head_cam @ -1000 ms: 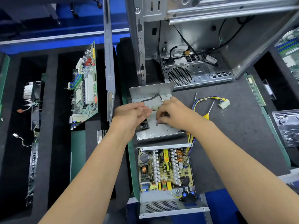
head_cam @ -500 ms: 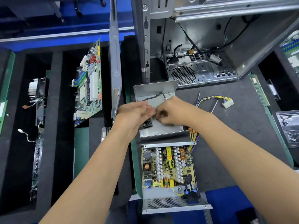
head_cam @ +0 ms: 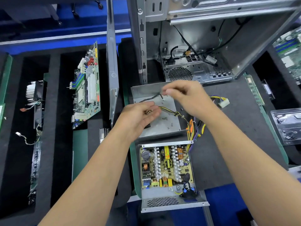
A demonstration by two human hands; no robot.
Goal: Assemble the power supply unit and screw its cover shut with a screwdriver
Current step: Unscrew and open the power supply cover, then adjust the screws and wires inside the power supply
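The open power supply base point(head_cam: 167, 201) lies near me with its yellow circuit board point(head_cam: 166, 167) exposed. Beyond it the grey metal cover point(head_cam: 162, 128) lies inside up, with a black wire, a yellow-black cable point(head_cam: 169, 110) and several small dark screws point(head_cam: 165, 118) on it. My left hand point(head_cam: 138, 116) hovers palm up over the cover's left side, cupping a few brass-coloured screws point(head_cam: 148, 111). My right hand point(head_cam: 185, 97) is raised over the cover's far edge, fingertips pinched together; it is blurred, and what it pinches is hidden. No screwdriver shows.
An empty grey computer case point(head_cam: 211, 46) stands open at the back. A motherboard point(head_cam: 88, 88) and a case side panel point(head_cam: 112, 70) stand in foam slots to the left. A white connector point(head_cam: 224, 102) on coloured wires lies right of the cover. A RAM stick point(head_cam: 254, 90) rests farther right.
Both hands were pressed together over the cover. They have separated: the left opened palm up with brass screws, the right lifted toward the far edge. The cables and loose screws on the cover are uncovered.
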